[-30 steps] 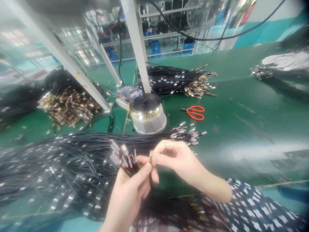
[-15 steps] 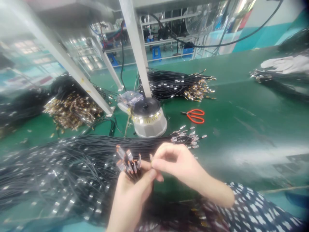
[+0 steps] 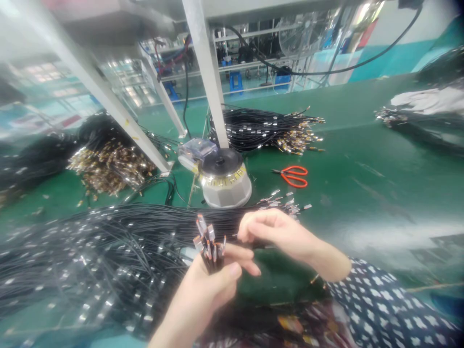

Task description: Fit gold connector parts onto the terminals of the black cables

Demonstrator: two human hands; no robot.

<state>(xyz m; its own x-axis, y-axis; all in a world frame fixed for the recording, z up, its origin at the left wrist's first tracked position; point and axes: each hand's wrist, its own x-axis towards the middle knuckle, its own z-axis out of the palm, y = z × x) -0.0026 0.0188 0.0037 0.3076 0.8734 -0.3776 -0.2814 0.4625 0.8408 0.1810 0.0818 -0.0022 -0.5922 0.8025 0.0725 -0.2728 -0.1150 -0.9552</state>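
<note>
My left hand (image 3: 213,290) is closed around a small bunch of black cables (image 3: 210,249), whose ends stand up with clear sleeves and orange tips. Its index and middle fingers stretch out to the right. Just above and right of them, my right hand (image 3: 266,226) is pinched shut; a thin pale tip shows at its fingers, too small to name. Behind both hands lies a long bundle of black cables (image 3: 145,217), with pale-sleeved ends (image 3: 290,205) beyond my right hand.
A white round dispenser with a black top (image 3: 224,179) stands behind the cables. Orange-handled scissors (image 3: 295,176) lie to its right on the green table (image 3: 355,159). More cable bundles (image 3: 253,128) lie farther back, near a white metal post (image 3: 206,72). Another heap (image 3: 112,164) is at left.
My right hand has drawn away from my left fingers, slightly up and right. The left hand, with its cables, has shifted right, and its fingers reach out farther.
</note>
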